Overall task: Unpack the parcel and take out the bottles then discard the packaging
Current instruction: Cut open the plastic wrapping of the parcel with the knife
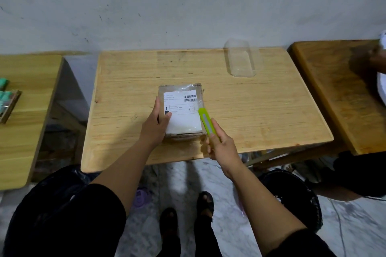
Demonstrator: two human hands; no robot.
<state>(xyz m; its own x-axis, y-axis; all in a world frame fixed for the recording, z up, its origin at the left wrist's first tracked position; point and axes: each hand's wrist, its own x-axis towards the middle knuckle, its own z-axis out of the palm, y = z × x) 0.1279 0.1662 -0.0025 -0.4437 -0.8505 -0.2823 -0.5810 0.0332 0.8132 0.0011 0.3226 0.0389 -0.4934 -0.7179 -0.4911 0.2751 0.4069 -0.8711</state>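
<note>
A small cardboard parcel (183, 98) with a white shipping label and clear tape lies near the middle of the wooden table (261, 110). My left hand (155, 125) grips the parcel's left side, thumb on the label. My right hand (220, 145) holds a lime-green utility knife (205, 123), whose tip touches the parcel's right edge. No bottles are visible; the parcel is closed.
A clear plastic container (241, 60) lies at the table's back right. A black-lined bin (292, 196) stands on the floor to the right, a black bag (52, 204) to the left. Side tables flank both sides; the left one (27, 94) carries green items. Another person's hand (378, 60) shows at far right.
</note>
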